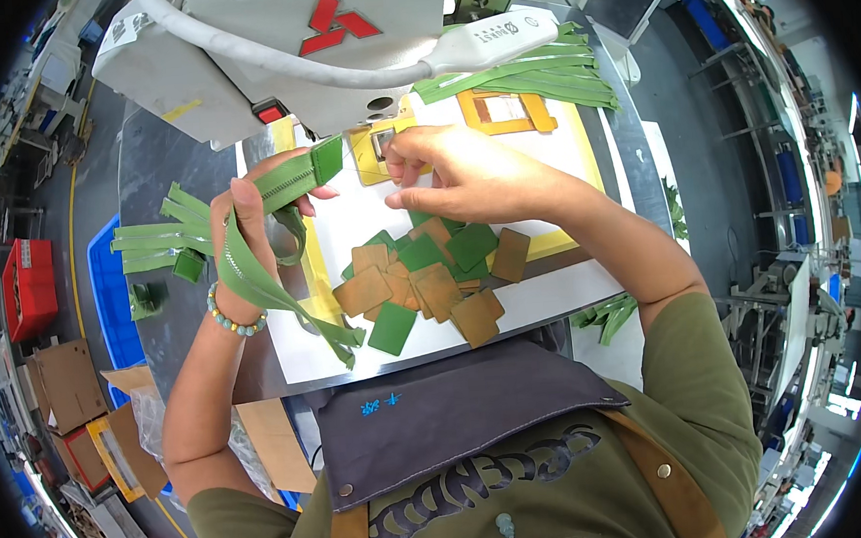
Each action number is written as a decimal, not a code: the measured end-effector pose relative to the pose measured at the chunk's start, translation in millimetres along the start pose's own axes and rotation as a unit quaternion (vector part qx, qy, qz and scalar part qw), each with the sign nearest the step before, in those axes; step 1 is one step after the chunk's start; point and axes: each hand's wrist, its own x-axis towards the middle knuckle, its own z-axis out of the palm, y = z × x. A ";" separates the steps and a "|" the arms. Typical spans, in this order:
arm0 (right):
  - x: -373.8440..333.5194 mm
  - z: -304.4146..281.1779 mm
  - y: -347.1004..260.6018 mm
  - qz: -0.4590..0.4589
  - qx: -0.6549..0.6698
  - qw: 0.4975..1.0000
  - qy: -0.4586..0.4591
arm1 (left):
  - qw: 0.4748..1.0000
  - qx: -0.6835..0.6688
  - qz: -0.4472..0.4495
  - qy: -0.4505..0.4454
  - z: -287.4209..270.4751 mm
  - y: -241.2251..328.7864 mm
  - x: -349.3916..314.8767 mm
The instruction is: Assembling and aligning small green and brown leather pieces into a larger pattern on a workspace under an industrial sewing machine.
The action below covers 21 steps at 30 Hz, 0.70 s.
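Dark apron [440,416]; left hand [241,231] grips green zipper strip [287,184].

Zipper strip [278,190]: green, with a square green end patch. Leather patches [431,274]: mixed tan-brown and dark green, plain. Work board [551,301]: white, edged in yellow. Template frames [505,110]: orange-yellow. Sewing machine [269,52]: off-white, with a red emblem and a red button. Bracelet [231,319]: pale green and amber beads. Apron [440,416]: dark grey with tan straps. Shirt [694,391]: olive.
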 end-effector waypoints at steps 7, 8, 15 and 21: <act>4.5 -4.7 23.5 -0.097 0.006 0.992 0.075 | 1.000 -0.030 0.007 -0.001 4.4 -3.6 -4.1; 5.1 -6.2 22.2 -0.103 0.005 0.990 0.097 | 1.000 -0.030 0.007 -0.002 2.1 -5.9 -4.1; -7.0 -16.5 30.9 -0.116 0.064 0.978 0.162 | 0.943 -0.123 -0.099 0.291 -82.3 -80.9 17.8; -50.3 -36.3 49.0 -0.146 -0.026 0.979 0.140 | 0.906 0.023 -0.070 0.416 -236.8 -156.7 12.3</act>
